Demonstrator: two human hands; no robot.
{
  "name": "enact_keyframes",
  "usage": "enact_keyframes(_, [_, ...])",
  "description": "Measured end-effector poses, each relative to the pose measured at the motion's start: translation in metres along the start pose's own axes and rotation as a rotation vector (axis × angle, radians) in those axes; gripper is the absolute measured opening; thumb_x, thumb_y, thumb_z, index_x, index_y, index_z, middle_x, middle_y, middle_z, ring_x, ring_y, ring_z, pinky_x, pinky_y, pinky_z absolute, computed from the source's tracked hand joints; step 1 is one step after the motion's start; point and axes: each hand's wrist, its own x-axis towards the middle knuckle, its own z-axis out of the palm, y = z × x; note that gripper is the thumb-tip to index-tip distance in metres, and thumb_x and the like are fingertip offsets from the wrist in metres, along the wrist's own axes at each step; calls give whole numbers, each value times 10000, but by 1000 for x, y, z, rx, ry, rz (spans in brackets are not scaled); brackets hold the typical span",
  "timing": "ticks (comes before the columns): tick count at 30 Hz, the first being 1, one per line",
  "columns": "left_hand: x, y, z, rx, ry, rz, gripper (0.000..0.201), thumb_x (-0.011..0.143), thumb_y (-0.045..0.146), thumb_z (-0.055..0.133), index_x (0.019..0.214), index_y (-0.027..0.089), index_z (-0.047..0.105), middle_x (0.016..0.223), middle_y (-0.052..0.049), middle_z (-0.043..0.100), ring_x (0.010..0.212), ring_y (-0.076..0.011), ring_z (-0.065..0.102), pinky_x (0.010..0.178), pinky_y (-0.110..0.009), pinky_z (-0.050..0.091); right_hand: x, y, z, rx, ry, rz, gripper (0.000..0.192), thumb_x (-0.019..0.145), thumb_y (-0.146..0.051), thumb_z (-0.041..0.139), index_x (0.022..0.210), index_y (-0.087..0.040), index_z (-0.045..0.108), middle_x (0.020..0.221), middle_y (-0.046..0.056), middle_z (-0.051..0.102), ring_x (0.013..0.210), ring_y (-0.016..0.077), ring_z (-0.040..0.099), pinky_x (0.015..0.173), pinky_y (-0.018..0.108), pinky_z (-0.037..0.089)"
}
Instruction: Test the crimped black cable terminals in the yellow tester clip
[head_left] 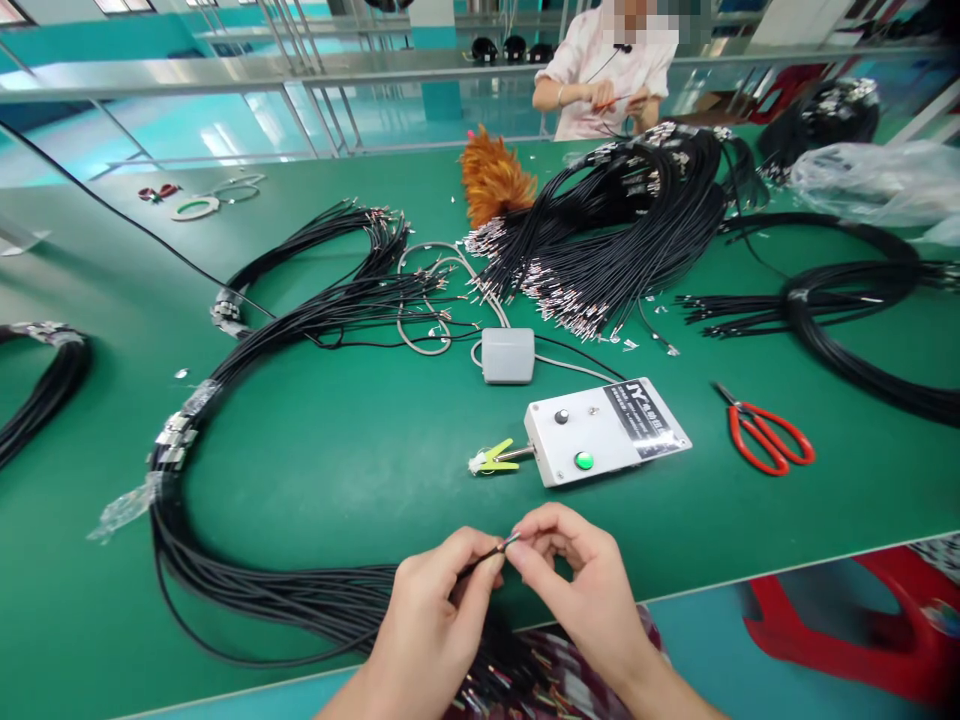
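Holding one thin black wire point(486, 553) with both hands
Left hand point(435, 620) and right hand point(577, 580) pinch its tip above the green table point(337, 450)

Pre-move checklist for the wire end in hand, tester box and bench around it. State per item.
1. Wire end pinched between left hand and right hand: ok.
2. Terminal at its tip intact: cannot tell, too small.
3. Tester box within view, green button visible: ok; whether it is lit, cannot tell.
4. Yellow-green clip at the box's left end unoccupied by a wire: ok.
5. Black cable bundle trailing from the hands lies looped on the table, not crossing the box: ok.
6. Red scissors lie apart from both hands, right of the box: ok.
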Motion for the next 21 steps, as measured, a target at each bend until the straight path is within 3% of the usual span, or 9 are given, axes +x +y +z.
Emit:
enact_keyframes(6, [1, 3, -3, -141, -64, -155, 243, 896, 309, 539, 705, 171, 597, 611, 15, 545, 567, -121, 490, 540, -207, 393, 2, 3, -2, -138, 30, -334, 74, 824, -168, 661, 761, -205, 650, 674, -28, 606, 607, 91, 536, 564, 211, 435])
enact_keyframes(12, [6, 10, -9, -509, -150, -412, 367, 790, 502, 656, 682, 165, 561, 547, 51, 463, 478, -74, 326, 441, -184, 263, 3, 5, -3, -116, 29, -383, 108, 821, -125, 678, 778, -219, 646, 692, -30, 625, 606, 89, 558, 549, 202, 453])
enact_keyframes(17, [7, 10, -7, -622, -86, -488, 464, 693, 590, 736, 665, 165, 554, 512, 63, 472, 421, -44, 286, 393, -166, 212, 4, 10, -10, -527, 35, -791, 149, 833, -80, 660, 885, -218, 676, 746, 2, 699, 662, 119, 635, 609, 260, 438])
enact_keyframes(19, [6, 8, -6, -609, -42, -478, 459, 679, 579, 751, 661, 165, 553, 518, 54, 493, 421, -47, 319, 387, -164, 230, 4, 11, -12, -538, 21, -760, 158, 831, -90, 667, 914, -224, 672, 788, 5, 718, 678, 123, 646, 637, 272, 446])
enact_keyframes(21, [5, 8, -4, -592, -16, -481, 444, 679, 560, 753, 669, 164, 554, 530, 48, 510, 418, -49, 347, 387, -166, 254, 4, 11, -13, -351, 19, -533, 129, 838, -140, 668, 934, -227, 663, 801, 1, 709, 666, 112, 633, 646, 259, 473])
